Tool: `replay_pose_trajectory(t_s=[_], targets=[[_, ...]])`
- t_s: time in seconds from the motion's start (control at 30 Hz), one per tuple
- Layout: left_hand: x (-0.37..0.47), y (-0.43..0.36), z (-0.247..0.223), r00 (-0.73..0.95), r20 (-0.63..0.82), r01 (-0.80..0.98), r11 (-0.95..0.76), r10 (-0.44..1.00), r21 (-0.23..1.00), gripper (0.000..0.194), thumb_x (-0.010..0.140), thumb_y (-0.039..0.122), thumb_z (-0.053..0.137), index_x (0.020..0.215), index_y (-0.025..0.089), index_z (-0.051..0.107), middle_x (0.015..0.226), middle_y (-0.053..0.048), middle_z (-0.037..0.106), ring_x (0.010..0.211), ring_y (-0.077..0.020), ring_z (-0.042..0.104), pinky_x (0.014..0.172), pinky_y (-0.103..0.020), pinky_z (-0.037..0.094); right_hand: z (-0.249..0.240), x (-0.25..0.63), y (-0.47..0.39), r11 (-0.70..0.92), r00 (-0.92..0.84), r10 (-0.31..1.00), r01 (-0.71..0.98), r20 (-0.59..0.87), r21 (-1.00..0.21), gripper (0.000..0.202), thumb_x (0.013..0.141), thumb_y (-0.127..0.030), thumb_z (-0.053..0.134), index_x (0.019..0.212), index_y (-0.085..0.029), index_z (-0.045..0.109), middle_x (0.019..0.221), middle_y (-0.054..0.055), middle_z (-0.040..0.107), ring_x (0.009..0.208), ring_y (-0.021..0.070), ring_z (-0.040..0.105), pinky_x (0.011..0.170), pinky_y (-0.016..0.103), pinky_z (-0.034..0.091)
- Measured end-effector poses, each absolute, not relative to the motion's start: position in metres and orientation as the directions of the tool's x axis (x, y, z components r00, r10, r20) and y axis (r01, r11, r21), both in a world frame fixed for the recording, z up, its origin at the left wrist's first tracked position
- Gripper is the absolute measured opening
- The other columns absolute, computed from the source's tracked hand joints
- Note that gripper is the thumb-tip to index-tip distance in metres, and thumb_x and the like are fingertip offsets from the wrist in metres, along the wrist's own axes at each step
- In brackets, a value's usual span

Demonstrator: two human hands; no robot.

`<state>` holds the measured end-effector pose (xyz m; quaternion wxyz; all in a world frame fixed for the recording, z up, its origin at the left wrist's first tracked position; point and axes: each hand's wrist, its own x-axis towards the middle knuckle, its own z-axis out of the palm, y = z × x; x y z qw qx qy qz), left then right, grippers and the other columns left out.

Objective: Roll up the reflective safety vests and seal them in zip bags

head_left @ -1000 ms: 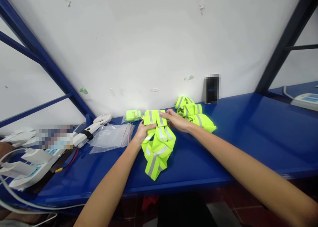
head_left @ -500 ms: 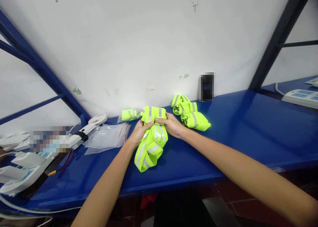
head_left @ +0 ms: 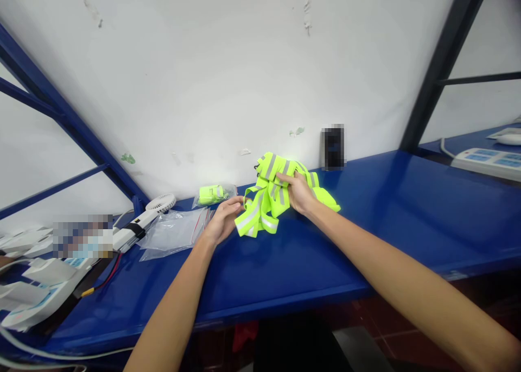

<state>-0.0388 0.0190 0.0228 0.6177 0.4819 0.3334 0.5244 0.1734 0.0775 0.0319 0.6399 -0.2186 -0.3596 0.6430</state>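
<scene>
My right hand (head_left: 300, 191) grips a folded neon-yellow reflective strap (head_left: 272, 168) with silver stripes, thumb on top. Loose loops of it hang down to the left, just over the blue table. My left hand (head_left: 223, 218) is beside these loops with its fingers stretched out and slightly bent. Its fingertips are at the edge of one loop; whether they touch it I cannot tell. Behind my right hand, more neon-yellow straps (head_left: 325, 199) lie bundled, partly hidden. Against the wall, a rolled neon strap in a clear bag (head_left: 210, 194) lies beyond my left hand.
Flat clear plastic bags (head_left: 173, 233) lie left of my left hand on the blue table (head_left: 386, 209). A white handheld fan (head_left: 160, 202) and white devices with cables (head_left: 40, 301) crowd the left end. A dark blurred object (head_left: 332, 148) leans on the wall.
The right hand has carried the strap up and to the right, toward the other bundles. My left hand has let go of the folded part and stays on the left.
</scene>
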Motion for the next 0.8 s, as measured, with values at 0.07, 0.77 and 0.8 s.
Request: replay_pose_trajectory(t_s=[0.07, 0.77, 0.8], targets=[[-0.038, 0.019, 0.022, 0.244, 0.084, -0.325, 0.000, 0.966, 0.946, 0.037, 0.065, 0.033, 0.083, 0.093, 0.013, 0.069, 0.089, -0.005, 0.071, 0.079, -0.0159, 0.065, 0.077, -0.027, 0.050, 0.031, 0.173, 0.078, 0.094, -0.079, 0.978, -0.657, 0.193, -0.748, 0.028, 0.072, -0.013, 0.073, 0.096, -0.021, 0.061, 0.109, 0.007, 0.074, 0.115, 0.0274, 0.066, 0.098, 0.044, 0.056], [-0.041, 0.035, -0.003, 0.097, 0.199, 0.285, -0.219, 0.975, 0.933, 0.041, 0.084, 0.058, 0.060, 0.079, 0.018, 0.062, 0.066, 0.001, 0.057, 0.055, -0.0113, 0.049, 0.050, -0.022, 0.038, 0.029, 0.178, 0.085, 0.253, 0.115, 0.965, -0.624, 0.234, -0.739, 0.033, 0.068, -0.023, 0.077, 0.098, -0.022, 0.064, 0.116, 0.006, 0.072, 0.116, 0.0283, 0.064, 0.098, 0.044, 0.054], [-0.040, 0.033, -0.001, 0.111, 0.195, 0.297, -0.220, 0.974, 0.929, 0.040, 0.084, 0.058, 0.060, 0.082, 0.018, 0.064, 0.073, -0.001, 0.060, 0.064, -0.0134, 0.055, 0.054, -0.022, 0.042, 0.029, 0.179, 0.086, 0.244, 0.117, 0.968, -0.638, 0.221, -0.730, 0.033, 0.068, -0.023, 0.077, 0.098, -0.022, 0.064, 0.116, 0.006, 0.072, 0.116, 0.0284, 0.064, 0.097, 0.044, 0.055]])
